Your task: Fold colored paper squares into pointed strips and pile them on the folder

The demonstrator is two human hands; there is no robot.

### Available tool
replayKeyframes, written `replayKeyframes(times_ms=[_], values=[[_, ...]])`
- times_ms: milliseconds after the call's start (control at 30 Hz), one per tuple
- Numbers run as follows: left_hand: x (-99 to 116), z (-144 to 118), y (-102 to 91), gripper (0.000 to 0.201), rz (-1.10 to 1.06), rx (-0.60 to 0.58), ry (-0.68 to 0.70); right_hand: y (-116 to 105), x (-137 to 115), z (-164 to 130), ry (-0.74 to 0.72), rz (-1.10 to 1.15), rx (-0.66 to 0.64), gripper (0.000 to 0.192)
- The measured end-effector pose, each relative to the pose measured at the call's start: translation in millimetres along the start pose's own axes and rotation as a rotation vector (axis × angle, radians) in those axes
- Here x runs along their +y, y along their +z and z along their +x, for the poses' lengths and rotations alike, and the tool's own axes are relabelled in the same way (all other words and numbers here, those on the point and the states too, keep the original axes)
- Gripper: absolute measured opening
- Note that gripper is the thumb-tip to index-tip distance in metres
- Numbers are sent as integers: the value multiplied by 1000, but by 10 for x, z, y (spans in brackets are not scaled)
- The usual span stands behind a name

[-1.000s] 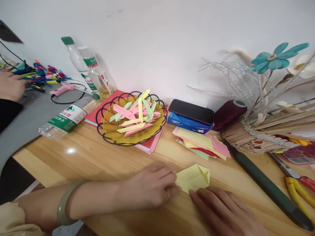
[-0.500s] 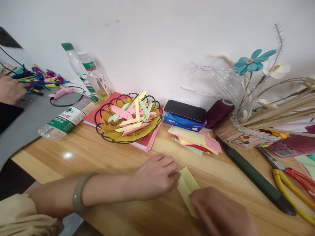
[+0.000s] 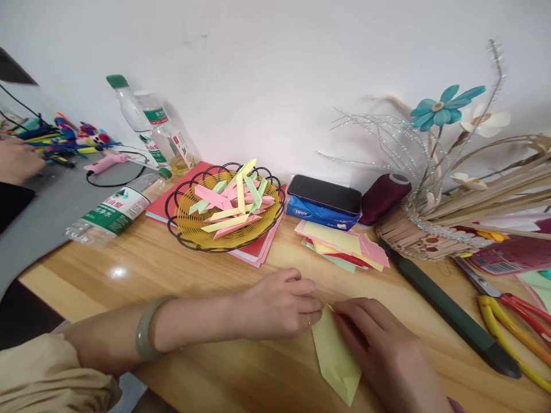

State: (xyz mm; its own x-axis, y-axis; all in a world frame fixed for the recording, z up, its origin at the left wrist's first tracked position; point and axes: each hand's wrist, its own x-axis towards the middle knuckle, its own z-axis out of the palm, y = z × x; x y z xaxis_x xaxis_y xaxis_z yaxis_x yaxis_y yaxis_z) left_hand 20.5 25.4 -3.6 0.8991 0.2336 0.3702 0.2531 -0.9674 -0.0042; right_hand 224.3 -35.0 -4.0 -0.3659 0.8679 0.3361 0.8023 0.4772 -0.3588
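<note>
A small sheet of yellow paper (image 3: 334, 358) lies on the table between my hands, with a fold at its lower end. My left hand (image 3: 279, 304), a bangle at its wrist, has its fingers curled and pressed at the sheet's upper left edge. From the other side, my right hand (image 3: 383, 338) pinches the upper right edge; its fingertips are partly hidden. Behind them sits a yellow wicker basket (image 3: 189, 226) with folded strips of pink, green and yellow paper. A stack of coloured paper slips (image 3: 340, 244) lies farther back on the right.
A phone (image 3: 325, 193) rests on a blue tissue pack (image 3: 318, 217), beside a maroon thread cone (image 3: 384, 198). On the right are a dark green bar (image 3: 451, 312), scissors (image 3: 495, 304) and a flower basket (image 3: 422, 235). Plastic bottles (image 3: 118, 209) and another person's hand (image 3: 19, 160) are left.
My right hand has moved up and away from the sheet's lower part to its upper edge. The yellow paper has turned slightly and now shows a folded lower end.
</note>
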Motion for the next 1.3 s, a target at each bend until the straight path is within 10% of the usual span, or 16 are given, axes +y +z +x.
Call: replayKeyframes(times_ms=[1033,1300], values=[[-22,-10,15,21,-50,-1,65,-35,29,-61,-356,-98,-4,34],[203,-27,28,14,-7,-65,-111,-28,37,-82,-338,-81,-33,35]])
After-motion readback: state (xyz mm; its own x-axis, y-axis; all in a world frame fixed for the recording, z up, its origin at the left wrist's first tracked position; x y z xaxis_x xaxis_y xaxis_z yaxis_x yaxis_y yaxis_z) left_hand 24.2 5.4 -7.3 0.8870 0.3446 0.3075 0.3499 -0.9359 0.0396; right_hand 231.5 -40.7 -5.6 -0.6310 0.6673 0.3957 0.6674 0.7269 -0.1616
